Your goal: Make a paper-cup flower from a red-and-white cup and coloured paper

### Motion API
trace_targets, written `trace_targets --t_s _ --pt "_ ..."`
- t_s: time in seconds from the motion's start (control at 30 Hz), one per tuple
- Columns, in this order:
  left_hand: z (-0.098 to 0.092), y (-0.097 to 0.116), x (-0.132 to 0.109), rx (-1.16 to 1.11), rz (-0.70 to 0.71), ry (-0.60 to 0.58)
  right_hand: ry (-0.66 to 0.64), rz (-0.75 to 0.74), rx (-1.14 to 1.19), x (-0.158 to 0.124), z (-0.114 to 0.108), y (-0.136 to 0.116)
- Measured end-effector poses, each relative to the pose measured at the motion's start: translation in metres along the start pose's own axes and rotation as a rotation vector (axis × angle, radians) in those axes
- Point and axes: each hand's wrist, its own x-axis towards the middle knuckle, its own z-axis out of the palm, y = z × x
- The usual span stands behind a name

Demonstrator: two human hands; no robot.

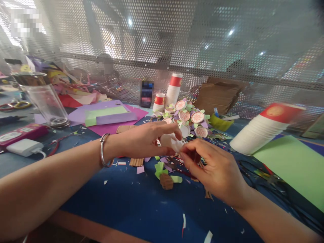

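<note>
Left-hand grip [145,140]: thumb and bent fingers curved about a small white piece [176,145], closed on it. Right-hand grip [216,170]: thumb and forefinger pinched together on the piece's right edge. The piece is held above the blue counter [113,202], before a cluster of red-patterned discs [197,117]. Paper scraps [160,169] lie below; at right, stacked paper cups [263,128] stand beside a light-green sheet [293,165].
</note>
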Motion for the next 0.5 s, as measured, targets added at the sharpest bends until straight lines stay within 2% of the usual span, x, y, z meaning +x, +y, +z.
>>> trace_targets --t_s 0.13,0.27,0.37,0.47,0.5 --pt "0.002 -0.006 0.002 0.014 0.027 0.036 0.006 0.029 -0.011 0.000 -0.001 0.002" --pt "-0.005 -0.018 0.000 0.102 -0.107 0.127 -0.042 0.064 -0.009 0.000 -0.003 0.007" --pt "-0.019 -0.035 -0.008 0.226 -0.225 0.106 -0.251 0.126 -0.047 -0.001 -0.005 0.013" --pt "-0.031 -0.052 -0.019 0.325 -0.265 -0.079 -0.468 0.171 -0.140 -0.001 -0.006 0.017" --pt "-0.034 -0.055 -0.022 0.337 -0.249 -0.092 -0.515 0.186 -0.168 -0.001 -0.006 0.017"
